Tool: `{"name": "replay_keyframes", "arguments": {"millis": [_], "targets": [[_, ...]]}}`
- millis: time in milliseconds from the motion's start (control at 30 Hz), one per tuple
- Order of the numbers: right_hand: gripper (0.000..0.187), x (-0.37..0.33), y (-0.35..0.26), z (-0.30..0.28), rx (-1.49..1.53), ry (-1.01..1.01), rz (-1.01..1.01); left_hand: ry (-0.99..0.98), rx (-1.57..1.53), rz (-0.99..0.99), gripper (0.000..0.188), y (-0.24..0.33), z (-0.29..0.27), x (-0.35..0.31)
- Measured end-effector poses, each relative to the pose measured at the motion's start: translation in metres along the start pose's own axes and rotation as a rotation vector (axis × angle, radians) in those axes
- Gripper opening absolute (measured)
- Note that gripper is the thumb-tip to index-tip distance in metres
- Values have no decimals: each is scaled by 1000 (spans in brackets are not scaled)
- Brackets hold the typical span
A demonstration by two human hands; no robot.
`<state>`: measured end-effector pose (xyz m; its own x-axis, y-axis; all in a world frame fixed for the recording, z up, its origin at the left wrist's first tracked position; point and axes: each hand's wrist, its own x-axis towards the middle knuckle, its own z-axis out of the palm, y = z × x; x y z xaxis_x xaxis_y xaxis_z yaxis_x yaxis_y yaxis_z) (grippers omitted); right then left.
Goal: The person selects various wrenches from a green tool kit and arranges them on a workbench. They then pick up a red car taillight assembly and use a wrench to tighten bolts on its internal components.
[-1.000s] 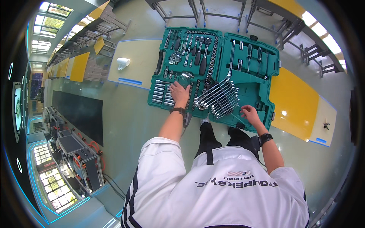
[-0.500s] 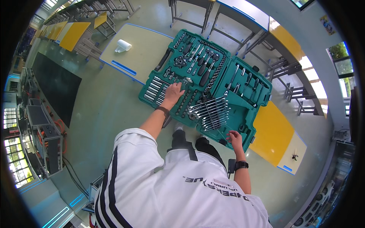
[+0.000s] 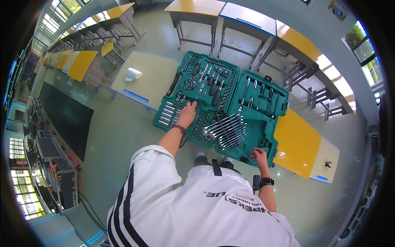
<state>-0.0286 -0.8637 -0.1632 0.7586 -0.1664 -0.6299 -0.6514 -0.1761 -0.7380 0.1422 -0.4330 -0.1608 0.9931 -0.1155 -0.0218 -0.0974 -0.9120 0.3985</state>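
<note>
Tabletops (image 3: pixel 297 142) in cream and yellow, beneath an open green tool case (image 3: pixel 256 131) with silver wrenches (image 3: pixel 227 128) fanned across the seam of its halves. Over the left half, a left hand (image 3: pixel 187 115), fingers bunched close together just beside long silver sockets (image 3: pixel 167 113); at the near edge of the right half, a right hand (image 3: pixel 259 157), fingers loosely curled, contents of either grip impossible to tell.
</note>
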Motion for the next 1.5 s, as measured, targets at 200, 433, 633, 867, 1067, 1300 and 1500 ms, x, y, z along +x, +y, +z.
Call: {"name": "replay_keyframes", "arguments": {"millis": [200,433,633,867,1067,1300,1500], "targets": [[23,-10,-28,4,28,-31,-97,23,-3,10,54,9,-7,14],[28,-31,-121,37,79,-416,-306,241,-277,-86,46,153,-90,-52],[54,-75,-160,89,498,-922,-319,449,-211,-106,42,261,-101,-153],[52,-144,-117,101,257,-1283,-153,516,-203,-510,37,304,-106,-277],[49,-243,-79,113,-25,-1661,-143,674,-205,-866,40,348,-122,-399],[50,-384,11,111,-470,-2082,-179,822,-343,-1295,37,433,-112,-571],[51,-510,139,76,-942,-2339,-227,1076,-439,-1516,39,529,-52,-733]]}}
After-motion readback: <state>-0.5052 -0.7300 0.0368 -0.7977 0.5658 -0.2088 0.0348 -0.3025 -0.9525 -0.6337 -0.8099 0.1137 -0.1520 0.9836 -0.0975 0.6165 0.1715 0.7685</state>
